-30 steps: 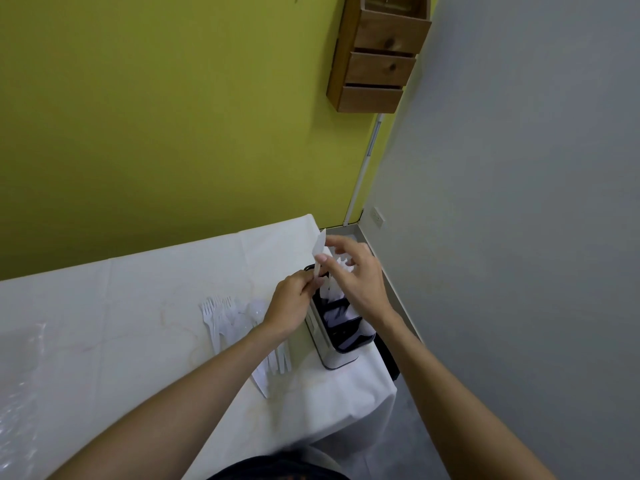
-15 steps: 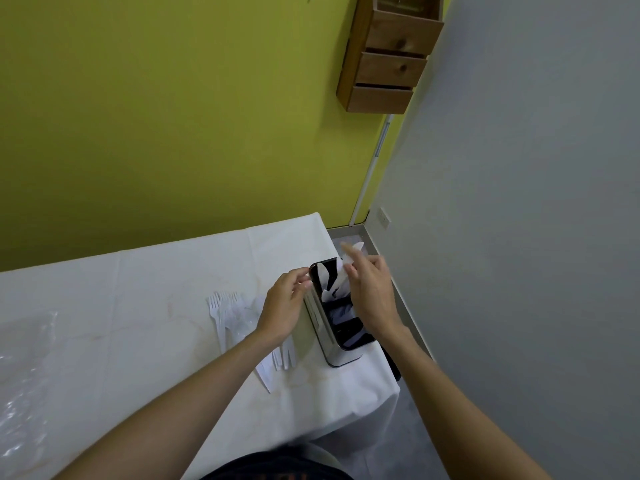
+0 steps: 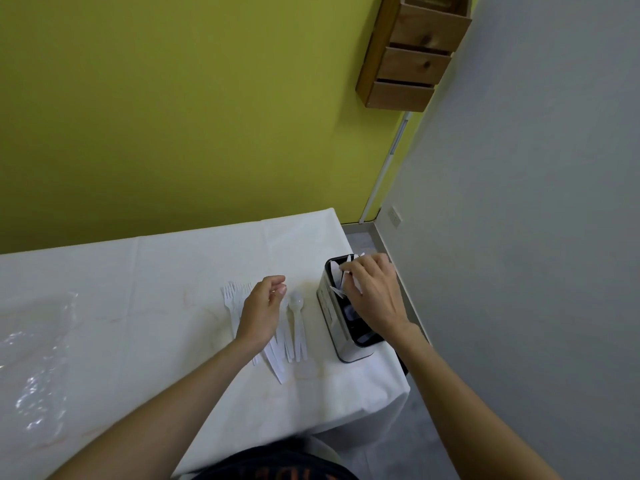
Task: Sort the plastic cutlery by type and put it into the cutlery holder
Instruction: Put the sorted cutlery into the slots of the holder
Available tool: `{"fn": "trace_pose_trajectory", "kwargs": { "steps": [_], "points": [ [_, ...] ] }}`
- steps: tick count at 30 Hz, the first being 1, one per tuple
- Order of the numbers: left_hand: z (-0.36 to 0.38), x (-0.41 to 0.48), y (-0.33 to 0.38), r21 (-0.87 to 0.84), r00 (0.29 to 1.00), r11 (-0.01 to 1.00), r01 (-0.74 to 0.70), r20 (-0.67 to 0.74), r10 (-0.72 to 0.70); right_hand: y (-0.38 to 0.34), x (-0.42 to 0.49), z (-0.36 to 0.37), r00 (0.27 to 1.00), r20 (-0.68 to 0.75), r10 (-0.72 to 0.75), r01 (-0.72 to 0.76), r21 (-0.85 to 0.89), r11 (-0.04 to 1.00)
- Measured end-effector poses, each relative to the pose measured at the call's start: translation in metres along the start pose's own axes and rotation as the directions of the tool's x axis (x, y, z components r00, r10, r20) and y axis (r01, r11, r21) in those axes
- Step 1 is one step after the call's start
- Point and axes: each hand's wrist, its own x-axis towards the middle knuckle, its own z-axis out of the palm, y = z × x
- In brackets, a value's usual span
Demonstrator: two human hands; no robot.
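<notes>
Right hand [image 3: 372, 292] atop cutlery holder [image 3: 328, 308]; left hand [image 3: 261, 310] over forks [image 3: 229, 295] beside it.

Your forks [image 3: 230, 298] and knives [image 3: 335, 269] are matt plastic, the spoon [image 3: 296, 302] glossy and clear. The cloth [image 3: 138, 306] looks matt; your holder [image 3: 330, 318] is smooth metal.

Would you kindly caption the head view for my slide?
Right hand holds white cutlery in the holder; left hand hovers above forks and a spoon on the table.
</notes>
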Motion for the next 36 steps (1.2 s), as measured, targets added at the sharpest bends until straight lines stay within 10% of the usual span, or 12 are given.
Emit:
{"fn": "trace_pose_trajectory", "kwargs": {
  "steps": [7, 12, 18, 36],
  "points": [
    [-0.019, 0.0, -0.043, 0.271, 1.0, 0.963, -0.018, 0.021, 0.013, -0.028, 0.001, 0.002, 0.997, -0.072, 0.037, -0.019, 0.233, 0.972],
    [-0.02, -0.011, -0.083, 0.545, 0.935, 0.78, -0.307, 0.327, 0.14, -0.071, -0.027, 0.046, 0.937, 0.328, -0.119, 0.02, 0.29, 0.957],
    [-0.034, -0.032, -0.116, 0.665, 0.854, 0.583, -0.468, 0.51, 0.103, -0.08, -0.058, 0.088, 0.697, 0.656, 0.29, -0.425, 0.053, 0.904],
    [-0.044, -0.038, -0.141, 0.741, 0.864, 0.453, -0.496, 0.367, 0.344, -0.09, -0.056, 0.103, 0.606, 0.515, 0.606, -0.716, 0.021, 0.698]
  ]
}}
